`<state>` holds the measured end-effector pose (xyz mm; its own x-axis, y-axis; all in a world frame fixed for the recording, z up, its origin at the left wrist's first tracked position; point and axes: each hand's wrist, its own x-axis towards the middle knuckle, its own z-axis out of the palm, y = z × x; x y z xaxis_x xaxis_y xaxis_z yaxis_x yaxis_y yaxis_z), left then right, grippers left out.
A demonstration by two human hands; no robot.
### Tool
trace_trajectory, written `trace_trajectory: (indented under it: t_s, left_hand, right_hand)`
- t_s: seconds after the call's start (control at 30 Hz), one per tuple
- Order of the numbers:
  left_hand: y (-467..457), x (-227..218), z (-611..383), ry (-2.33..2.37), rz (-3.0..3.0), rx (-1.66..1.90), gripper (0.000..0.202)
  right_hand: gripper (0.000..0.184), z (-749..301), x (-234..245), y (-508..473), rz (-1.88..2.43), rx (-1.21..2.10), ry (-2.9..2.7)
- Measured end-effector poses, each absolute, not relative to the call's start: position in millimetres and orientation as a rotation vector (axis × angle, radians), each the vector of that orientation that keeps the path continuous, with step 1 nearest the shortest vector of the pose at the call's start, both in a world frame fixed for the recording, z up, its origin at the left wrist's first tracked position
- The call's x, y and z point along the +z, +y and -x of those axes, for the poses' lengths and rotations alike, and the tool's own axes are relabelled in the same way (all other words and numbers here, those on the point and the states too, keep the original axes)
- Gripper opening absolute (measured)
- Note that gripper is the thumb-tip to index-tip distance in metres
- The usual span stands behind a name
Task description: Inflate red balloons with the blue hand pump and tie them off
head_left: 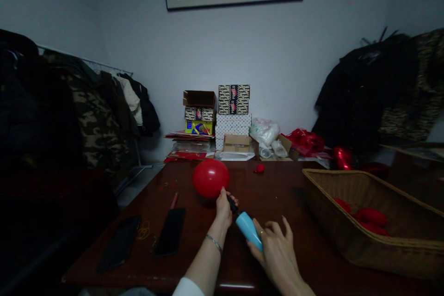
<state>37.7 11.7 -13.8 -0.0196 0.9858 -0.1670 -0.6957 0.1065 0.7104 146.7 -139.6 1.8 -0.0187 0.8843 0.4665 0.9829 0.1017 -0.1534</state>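
Observation:
A round red balloon, inflated, sits just above the dark wooden table on the black nozzle of a light blue hand pump. My left hand is closed around the balloon's neck where it meets the nozzle. My right hand grips the rear end of the blue pump barrel, with some fingers lifted. The pump slants from lower right up to the balloon.
A wicker basket holding red balloons stands at the right. Two dark flat phones and a red pen lie at the left. Stacked boxes and bags line the far edge. Coats hang on both sides.

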Motion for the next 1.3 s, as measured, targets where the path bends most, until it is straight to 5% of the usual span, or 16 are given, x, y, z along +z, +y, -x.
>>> trace_trajectory:
  t_s: [0.83,1.3]
  left_hand:
    - [31.5,-19.9,-23.3,0.841,-0.451,1.455,0.039]
    - [20.9,-22.0,-26.2,0.830,-0.480,1.438,0.040]
  right_hand:
    - [0.051,-195.2,-47.6,-175.4,1.586,-0.377,-2.087]
    - [0.049,-173.0,-36.3,-160.6,1.664,-0.311,-2.028]
